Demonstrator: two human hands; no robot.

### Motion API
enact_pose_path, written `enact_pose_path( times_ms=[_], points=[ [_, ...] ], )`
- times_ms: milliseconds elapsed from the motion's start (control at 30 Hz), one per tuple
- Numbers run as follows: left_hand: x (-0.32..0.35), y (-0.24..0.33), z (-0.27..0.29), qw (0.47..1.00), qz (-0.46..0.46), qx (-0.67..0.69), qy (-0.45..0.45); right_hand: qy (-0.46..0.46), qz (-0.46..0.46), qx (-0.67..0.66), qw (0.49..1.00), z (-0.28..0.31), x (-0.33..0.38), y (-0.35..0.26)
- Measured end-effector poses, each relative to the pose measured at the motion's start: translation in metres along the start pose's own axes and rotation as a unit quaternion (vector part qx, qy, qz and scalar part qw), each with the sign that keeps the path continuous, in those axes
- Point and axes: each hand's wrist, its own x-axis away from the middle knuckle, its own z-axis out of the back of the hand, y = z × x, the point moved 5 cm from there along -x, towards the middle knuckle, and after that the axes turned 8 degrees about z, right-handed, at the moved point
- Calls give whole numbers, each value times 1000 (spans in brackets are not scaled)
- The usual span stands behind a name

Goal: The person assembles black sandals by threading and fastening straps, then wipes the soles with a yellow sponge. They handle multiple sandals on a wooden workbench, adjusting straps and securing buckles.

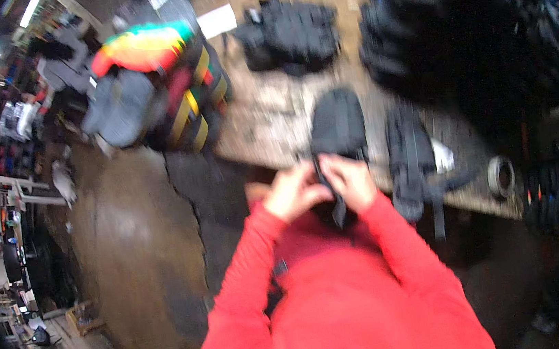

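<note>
A black, rounded, padded bag (337, 123) lies at the near edge of the worktable, its near end reaching toward my body. My left hand (293, 190) and my right hand (350, 179) meet at that near end, fingers closed around a dark strap (339, 210) that hangs below them. Motion blur hides exactly where the fingertips pinch. Just right of the bag, another black strapped item (409, 160) rests on the table with its straps trailing over the edge.
Black gear (291, 34) is piled farther back on the worktable (259, 118). Colourful bags (152, 85) are stacked at the left, and a tall stack of black items (414, 28) stands at the right. A tape roll (500, 177) sits near the right edge.
</note>
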Motion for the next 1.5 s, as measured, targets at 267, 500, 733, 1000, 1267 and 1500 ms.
enact_pose_path(
  times_ms=[267,500,733,1000,1267,1500],
  points=[
    [5,36,14,974,84,143,-153,-12,-148,45,988,-1,-4,4],
    [102,116,115,981,-138,118,62,-29,-85,133,987,-5,-7,-12],
    [78,121,75,943,-201,265,21,44,-179,-229,956,-7,54,-54],
    [-8,64,-26,997,-58,-44,32,214,-325,-355,850,9,100,-8],
    [-16,17,-42,986,98,127,36,173,-304,-262,899,19,93,-1],
    [-13,44,-38,987,48,140,66,157,-322,-453,816,16,96,-11]
  ],
)
